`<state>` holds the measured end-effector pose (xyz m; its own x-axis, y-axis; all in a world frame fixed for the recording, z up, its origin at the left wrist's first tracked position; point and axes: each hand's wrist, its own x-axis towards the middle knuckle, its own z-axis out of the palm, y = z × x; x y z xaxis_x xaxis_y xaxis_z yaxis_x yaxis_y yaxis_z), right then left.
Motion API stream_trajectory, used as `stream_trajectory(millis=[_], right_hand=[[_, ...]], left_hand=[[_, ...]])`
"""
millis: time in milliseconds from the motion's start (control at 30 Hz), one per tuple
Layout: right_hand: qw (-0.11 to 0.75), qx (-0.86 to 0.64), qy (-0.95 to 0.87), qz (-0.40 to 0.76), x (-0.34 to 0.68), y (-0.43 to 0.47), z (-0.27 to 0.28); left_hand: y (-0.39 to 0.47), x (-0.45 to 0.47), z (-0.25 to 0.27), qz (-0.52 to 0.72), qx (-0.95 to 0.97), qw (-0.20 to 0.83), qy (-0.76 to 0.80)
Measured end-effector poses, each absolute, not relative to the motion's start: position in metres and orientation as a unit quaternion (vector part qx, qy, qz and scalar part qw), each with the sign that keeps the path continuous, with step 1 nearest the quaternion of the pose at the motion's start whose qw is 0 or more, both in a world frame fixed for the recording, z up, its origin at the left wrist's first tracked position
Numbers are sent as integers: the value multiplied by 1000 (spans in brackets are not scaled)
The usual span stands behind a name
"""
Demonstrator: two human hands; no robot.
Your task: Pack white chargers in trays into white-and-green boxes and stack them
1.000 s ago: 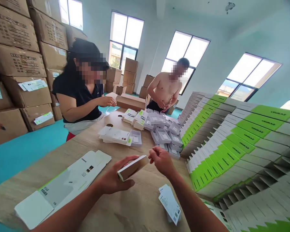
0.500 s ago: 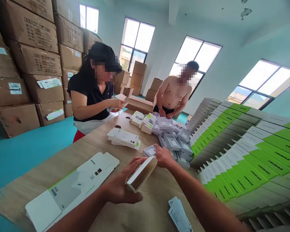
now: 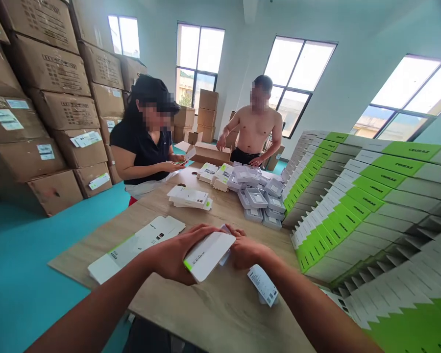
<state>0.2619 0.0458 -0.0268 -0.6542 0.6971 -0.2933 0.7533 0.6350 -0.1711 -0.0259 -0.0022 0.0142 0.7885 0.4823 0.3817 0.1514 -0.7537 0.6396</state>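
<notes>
Leaflets (image 3: 263,285) lie at four o'clock from the small box (image 3: 209,256), which the left hand (image 3: 174,256) grips from nine o'clock. The right hand (image 3: 245,249), at three o'clock, grasps a partly hidden plastic tray (image 3: 225,259) beside it. Farther, piled trays (image 3: 256,197) sit at one o'clock.

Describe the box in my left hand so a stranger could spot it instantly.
Start at the wood-grain table, then find the left hand over its near half. That hand holds a white box, green at one corner. Unlike the flat cartons to its left, it is held above the table.
</notes>
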Motion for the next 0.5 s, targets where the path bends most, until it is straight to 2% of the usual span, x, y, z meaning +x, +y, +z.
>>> stream_trajectory(millis=[233,367,433,500], right_hand=[[19,433,892,-132,249,42,-16],[-44,430,883,-184,274,-19,23],[-108,426,863,-248,286,-55,45],[-149,462,838,-248,290,-84,62]], left_hand=[[-14,-54,55,195,902,297,246],[-7,-62,48,148,900,246,329],[-3,-55,39,123,903,238,335],[-2,-41,29,110,914,233,314]])
